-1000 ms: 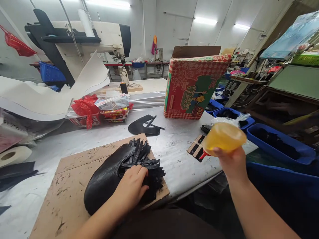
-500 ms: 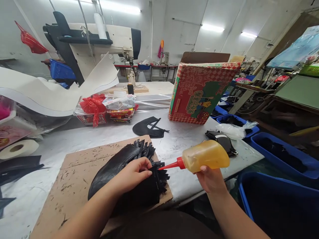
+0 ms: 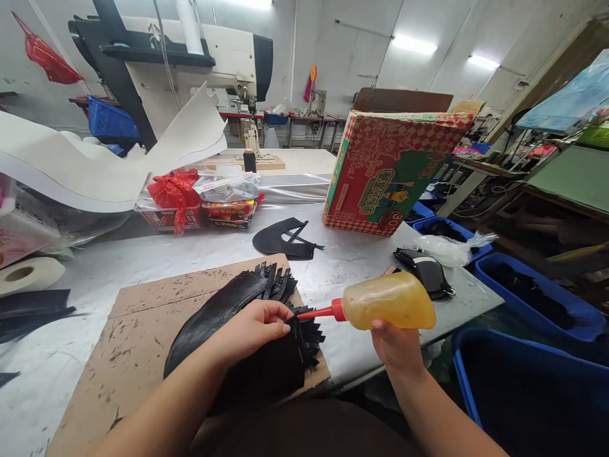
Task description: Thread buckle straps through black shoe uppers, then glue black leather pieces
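Observation:
A stack of black leather pieces (image 3: 209, 317) with fringed strap ends lies on a brown cardboard sheet (image 3: 143, 311). My left hand (image 3: 259, 327) rests on the stack, thumb and fingers pinched on the edge of a black leather piece near the strap ends. In my right hand (image 3: 397, 346) is a glue bottle (image 3: 387, 301), tilted on its side and holding yellowish liquid. Its long red nozzle (image 3: 316, 313) points left, with the tip at the leather beside my left fingertips. Whether glue is coming out cannot be seen.
A single black leather piece (image 3: 285, 239) lies beyond the cardboard. A red and green box (image 3: 380, 171) stands behind. Small boxes with plastic bags (image 3: 176, 197) and a sewing machine (image 3: 204, 57) are at back left. Blue bins (image 3: 528, 381) line the right edge.
The bottle has moved slightly left, bringing its nozzle tip closer to my left fingertips. My left hand stays pinched on the leather. The view has shifted a little.

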The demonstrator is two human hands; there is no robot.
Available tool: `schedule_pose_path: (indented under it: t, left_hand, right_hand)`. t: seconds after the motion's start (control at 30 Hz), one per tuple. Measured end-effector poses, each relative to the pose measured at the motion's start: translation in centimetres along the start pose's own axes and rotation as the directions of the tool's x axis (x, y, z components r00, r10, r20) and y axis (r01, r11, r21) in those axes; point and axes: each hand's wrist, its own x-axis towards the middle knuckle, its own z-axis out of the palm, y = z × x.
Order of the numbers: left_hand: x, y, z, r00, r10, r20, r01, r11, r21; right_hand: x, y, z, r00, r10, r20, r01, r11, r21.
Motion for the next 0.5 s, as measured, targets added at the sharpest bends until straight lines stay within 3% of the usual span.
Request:
schedule_pose_path:
  t: [0.33, 0.5]
  left_hand:
    - [0.13, -0.10, -0.04, 0.999, -0.029, 0.038, 0.031, 0.999, -0.034]
    - [0.21, -0.08, -0.10, 1.000, -0.009, 0.029, 0.011, 0.998, -0.058]
  right_hand:
    - [-0.18, -0.14, 0.18, 0.998, -0.051, -0.029, 0.052, 0.998, 0.024]
    - [-0.31, -0.01, 0.05, 0.997, -0.068, -0.031, 0.066, 0.997, -0.041]
